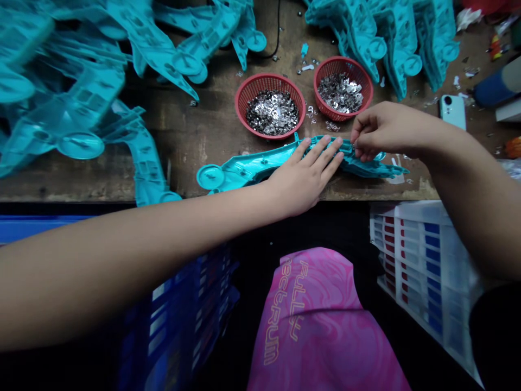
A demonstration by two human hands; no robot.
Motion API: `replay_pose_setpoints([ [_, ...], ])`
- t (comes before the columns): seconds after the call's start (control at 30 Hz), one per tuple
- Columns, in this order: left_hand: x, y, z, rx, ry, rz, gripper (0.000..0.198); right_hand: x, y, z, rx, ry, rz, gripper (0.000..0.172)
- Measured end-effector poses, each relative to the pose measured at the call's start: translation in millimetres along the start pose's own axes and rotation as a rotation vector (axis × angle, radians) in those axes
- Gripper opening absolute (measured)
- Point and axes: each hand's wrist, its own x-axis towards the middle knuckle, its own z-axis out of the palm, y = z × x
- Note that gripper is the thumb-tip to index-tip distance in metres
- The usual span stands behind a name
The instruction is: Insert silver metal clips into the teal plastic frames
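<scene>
Teal part point(252, 167) near bench edge point(81, 196), hands point(305, 176) point(391, 130) on it

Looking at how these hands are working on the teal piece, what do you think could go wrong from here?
The teal plastic part lies close to the front edge of the wooden bench, so it might slip off from under the left hand. The right hand also works just beside a red basket of silver metal clips, which a careless move might tip and scatter.

L hand point(305, 176) lying flat, palm down, spread wide; R hand point(386, 130) curled in tight pinch.
</scene>
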Motion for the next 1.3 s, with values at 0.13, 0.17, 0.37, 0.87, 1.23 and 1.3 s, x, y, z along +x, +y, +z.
replay_pose_setpoints([
  [0.13, 0.7, -2.2, 1.1, -0.011, 0.003, 0.004, 0.124, -6.2, -7.9, 3.1, -0.045, 0.026, -0.029, 0.028],
  [0.17, 0.6, -2.8, 2.5, -0.015, 0.008, 0.008, 0.124, -8.4, -10.3, 3.9, -0.073, 0.039, -0.039, 0.026],
  [0.37, -0.5, -4.5, -3.9, -0.059, 0.031, 0.043, 0.120, -10.9, -10.4, 11.0, -0.296, 0.182, -0.163, 0.014],
  [0.87, 41.3, -221.3, 53.9, -0.176, 0.570, -0.495, 0.018, -28.5, -22.6, -4.4, -0.448, 0.309, -0.175, 0.029],
  [1.23, 38.9, -242.3, 26.3, -0.440, 0.727, -0.458, 0.019, 0.0, 20.9, -24.8, -0.323, 0.363, -0.331, 0.043],
  [1.3, 42.0, -248.6, 23.8, -0.559, 0.801, -0.428, 0.032, 7.6, 25.5, -22.0, -0.313, 0.427, -0.383, 0.039],
])
